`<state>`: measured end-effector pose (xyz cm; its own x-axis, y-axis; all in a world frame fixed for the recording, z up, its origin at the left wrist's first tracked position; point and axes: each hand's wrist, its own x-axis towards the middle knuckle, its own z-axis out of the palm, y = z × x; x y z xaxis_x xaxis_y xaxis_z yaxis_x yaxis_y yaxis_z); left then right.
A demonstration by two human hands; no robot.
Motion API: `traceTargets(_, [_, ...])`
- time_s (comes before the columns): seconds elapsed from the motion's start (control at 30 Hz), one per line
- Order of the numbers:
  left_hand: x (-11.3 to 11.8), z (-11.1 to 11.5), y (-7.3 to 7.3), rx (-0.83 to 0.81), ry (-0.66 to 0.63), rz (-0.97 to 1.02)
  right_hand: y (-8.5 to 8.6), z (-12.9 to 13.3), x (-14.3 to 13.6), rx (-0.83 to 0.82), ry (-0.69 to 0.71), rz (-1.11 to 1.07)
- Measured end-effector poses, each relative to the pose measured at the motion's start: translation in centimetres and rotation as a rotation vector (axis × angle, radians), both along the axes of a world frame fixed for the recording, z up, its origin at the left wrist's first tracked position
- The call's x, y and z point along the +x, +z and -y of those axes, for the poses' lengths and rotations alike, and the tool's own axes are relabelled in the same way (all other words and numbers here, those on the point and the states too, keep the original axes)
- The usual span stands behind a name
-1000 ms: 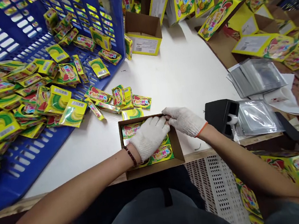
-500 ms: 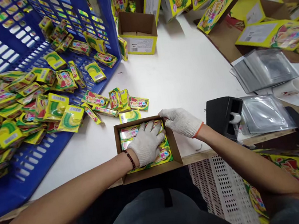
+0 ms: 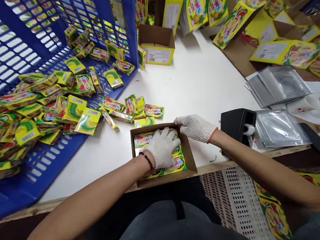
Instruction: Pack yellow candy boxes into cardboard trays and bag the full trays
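The left hand has drawn back from the right hand; its fingers, a second ago closer together at the corner of the box, now spread across the small packs.

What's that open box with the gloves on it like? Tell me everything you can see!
The box is shallow and rectangular, with brown walls that look like cardboard. It sits flat at the near edge of the white table, open side up. Colourful packs lie inside. The left grip rests over them, and the right grip touches the far right corner. Its bottom is hidden.
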<state>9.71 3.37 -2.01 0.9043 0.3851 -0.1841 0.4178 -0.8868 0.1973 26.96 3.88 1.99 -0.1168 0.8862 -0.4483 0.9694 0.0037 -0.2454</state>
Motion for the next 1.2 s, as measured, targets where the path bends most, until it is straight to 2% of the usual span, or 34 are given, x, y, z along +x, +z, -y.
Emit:
traceTargets(0.13, [0.3,0.1,-0.2,0.05,0.022,0.051,-0.3,0.1,0.0,0.019,0.001,0.026])
traceTargets(0.3, [0.7,-0.6,-0.6,-0.054,0.022,0.051,-0.7,0.1,0.3,0.052,-0.011,-0.018])
traceTargets(0.53, [-0.6,0.9,-2.8,-0.136,0.058,-0.049,-0.2,0.1,0.6,0.019,0.033,-0.031])
traceTargets(0.6, [-0.7,0.9,-2.6,-0.201,0.053,-0.09,0.2,-0.7,1.1,-0.016,0.046,-0.052])
traceTargets(0.67, [-0.5,0.3,-1.2,-0.279,0.036,-0.134,0.3,-2.4,1.4,0.014,0.01,-0.062])
traceTargets(0.73, [-0.5,-1.0,1.2,-0.389,0.06,-0.15,0.1,-4.8,1.1,0.095,-0.034,-0.051])
traceTargets(0.8, [-0.8,-2.9,3.7,-0.448,0.15,-0.087,-0.7,-7.5,0.1,0.139,0.01,-0.032])
traceTargets(0.87, [-1.5,-5.3,5.7,-0.347,0.319,0.045,-1.7,-9.8,-1.4,0.128,0.101,-0.001])
traceTargets(0.93, [-2.6,-8.2,6.5,-0.151,0.523,0.13,-2.7,-11.5,-2.7,0.108,0.152,0.026])
traceTargets(1.0, [-3.7,-11.3,6.1,-0.047,0.746,0.071,-3.6,-12.5,-3.6,0.089,0.158,0.032])
traceTargets(1.07, [-4.5,-13.9,4.9,-0.078,0.897,-0.068,-4.2,-12.9,-4.0,0.07,0.158,0.024])
traceTargets(1.13, [-4.8,-15.7,3.4,-0.117,0.935,-0.129,-4.8,-13.2,-4.0,0.047,0.152,0.017])
traceTargets(1.2, [-4.6,-16.6,2.2,-0.118,0.92,-0.103,-5.2,-13.4,-3.9,0.018,0.131,0.012])
